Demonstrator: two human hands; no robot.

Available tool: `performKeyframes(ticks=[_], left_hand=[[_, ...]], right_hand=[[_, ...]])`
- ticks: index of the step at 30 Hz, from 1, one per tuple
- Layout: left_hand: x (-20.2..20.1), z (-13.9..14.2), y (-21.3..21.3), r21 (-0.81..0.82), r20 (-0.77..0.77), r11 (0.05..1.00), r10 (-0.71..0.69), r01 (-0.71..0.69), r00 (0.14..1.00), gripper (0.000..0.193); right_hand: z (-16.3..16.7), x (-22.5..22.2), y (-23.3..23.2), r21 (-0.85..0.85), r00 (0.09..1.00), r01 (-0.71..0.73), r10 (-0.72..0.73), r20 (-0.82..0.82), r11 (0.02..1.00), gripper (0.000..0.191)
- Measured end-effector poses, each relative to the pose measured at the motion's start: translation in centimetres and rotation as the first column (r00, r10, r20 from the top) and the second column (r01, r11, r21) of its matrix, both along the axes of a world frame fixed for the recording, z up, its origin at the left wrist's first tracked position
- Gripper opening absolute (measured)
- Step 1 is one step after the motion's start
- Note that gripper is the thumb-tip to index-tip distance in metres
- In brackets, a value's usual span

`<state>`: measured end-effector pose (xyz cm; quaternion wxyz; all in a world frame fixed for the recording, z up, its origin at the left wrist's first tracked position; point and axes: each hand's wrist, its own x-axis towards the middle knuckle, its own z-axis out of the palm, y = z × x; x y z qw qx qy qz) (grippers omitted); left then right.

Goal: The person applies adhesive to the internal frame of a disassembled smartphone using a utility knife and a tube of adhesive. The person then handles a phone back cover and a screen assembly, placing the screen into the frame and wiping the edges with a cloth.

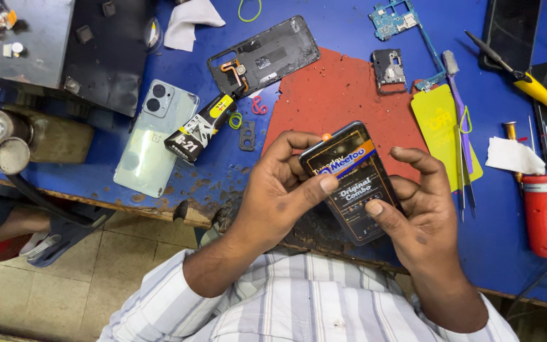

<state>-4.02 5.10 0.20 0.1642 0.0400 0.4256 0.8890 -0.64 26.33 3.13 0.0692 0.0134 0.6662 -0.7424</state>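
Observation:
A black phone screen unit point(351, 180) with a printed protective film sits between both my hands above the bench edge. My left hand point(280, 190) grips its left side, thumb pressed on the film. My right hand point(419, 212) holds the right side, thumb on the lower face and index finger raised over the right edge. Under it lies a red mat point(343, 95) on the blue bench point(349, 25).
A pale green phone back cover point(153, 139), a black glue tube point(199, 130), a dark phone frame point(264, 57), a circuit board point(392, 19), a yellow card point(441, 126), tweezers point(461, 164), a purple brush point(457, 95), a yellow-handled tool point(536, 92) and a red canister point(544, 215) lie around.

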Motion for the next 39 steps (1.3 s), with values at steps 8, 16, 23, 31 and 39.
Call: performKeyframes(ticks=[8, 16, 23, 31, 39], left_hand=[[0.1, -2.1, -0.4, 0.295, -0.072, 0.922, -0.241, 0.251, 0.968, 0.06], [0.3, -0.9, 0.0, 0.109, -0.175, 0.954, -0.257, 0.278, 0.95, 0.066], [-0.1, 3.8, 0.7, -0.42, -0.466, 0.907, -0.186, -0.031, 0.865, 0.055], [-0.9, 7.2, 2.8, -0.67, -0.612, 0.706, -0.352, -0.228, 0.709, 0.057], [-1.4, 5.2, 2.9, -0.623, -0.594, 0.76, -0.308, -0.183, 0.743, 0.056]], right_hand=[[-0.6, 0.1, 0.7, -0.076, 0.999, -0.031, 0.032, 0.009, 0.997, 0.069], [-1.7, -0.2, 0.9, -0.272, 0.995, -0.094, 0.096, -0.004, 0.958, 0.069], [-2.8, 0.9, 1.2, 0.037, 0.945, -0.188, 0.191, -0.265, 0.982, 0.065], [-5.2, 1.9, 4.1, 0.151, 0.976, 0.015, 0.019, -0.217, 0.988, 0.079], [-5.2, 1.7, 2.9, 0.04, 0.987, 0.021, -0.015, -0.163, 0.999, 0.057]])
